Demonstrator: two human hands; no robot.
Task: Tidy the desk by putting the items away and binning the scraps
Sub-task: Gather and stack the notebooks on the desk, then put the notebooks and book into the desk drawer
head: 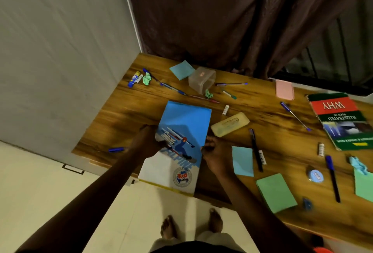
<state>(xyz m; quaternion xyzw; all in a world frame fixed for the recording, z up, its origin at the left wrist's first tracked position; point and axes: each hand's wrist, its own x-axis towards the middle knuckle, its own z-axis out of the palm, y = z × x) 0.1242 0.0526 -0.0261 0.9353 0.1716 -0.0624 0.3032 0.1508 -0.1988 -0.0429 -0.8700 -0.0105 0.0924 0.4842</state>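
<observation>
Two bare feet (191,225) stand on pale floor tiles (50,188) below the wooden desk (262,115). Both hands grip a blue-and-white notebook with a skier on its cover (181,144), which lies at the desk's near edge and overhangs it. The left hand (146,141) has fingers curled on the notebook's left edge; the right hand (216,152) pinches the right edge. Just beyond sits a pale yellow pencil case (230,124). Blue pens, crumpled green paper scraps, green and blue sticky-note pads, a clear plastic tub (201,79) and a green-and-red book (341,121) lie scattered across the desk
</observation>
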